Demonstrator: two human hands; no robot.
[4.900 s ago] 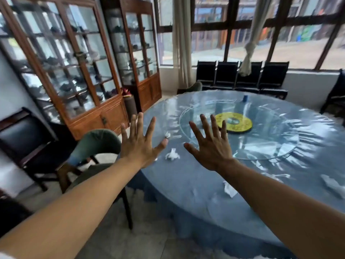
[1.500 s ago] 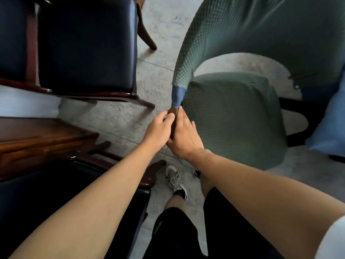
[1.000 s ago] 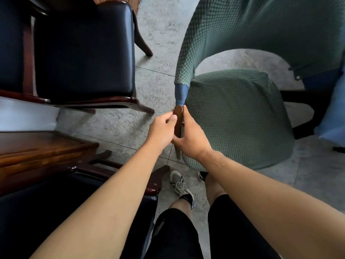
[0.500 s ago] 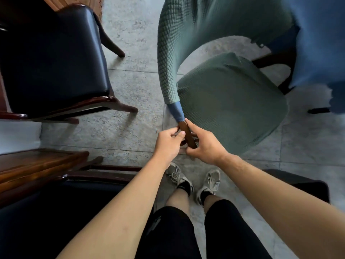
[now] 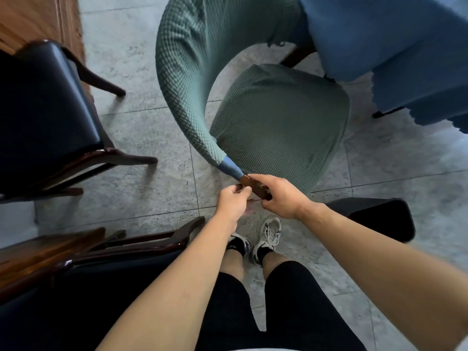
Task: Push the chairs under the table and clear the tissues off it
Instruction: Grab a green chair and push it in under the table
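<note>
- The person stands over a green chair (image 5: 276, 117), looking straight down past black shorts (image 5: 286, 307) and two sneakers (image 5: 268, 235).
- Both hands meet at the chair's near corner, where a bare brown wooden arm end (image 5: 254, 186) sticks out of a blue sleeve (image 5: 229, 167) under the green cover.
- The right hand (image 5: 281, 196) is curled over that wooden end, fingers wrapped across the top, gripping it.
- The left hand (image 5: 233, 202) is closed up against the same piece from the left, fingertips pinched at it; how firmly it holds I cannot tell.
- The chair sits on the grey tile floor (image 5: 162, 193), its far side just at the hanging blue tablecloth (image 5: 395, 44); the curved back runs round on the left.
- Seat and back are both covered in the waffle-knit green fabric.
- To the left stands a black chair (image 5: 43, 115) with dark wooden legs, apart from the green one.
- Another dark chair (image 5: 83, 282) is close by the person's left leg.
- A black object (image 5: 374, 216) lies on the floor at the right, just beside the green seat.
- A wooden cabinet (image 5: 35, 19) shows at the top left.
</note>
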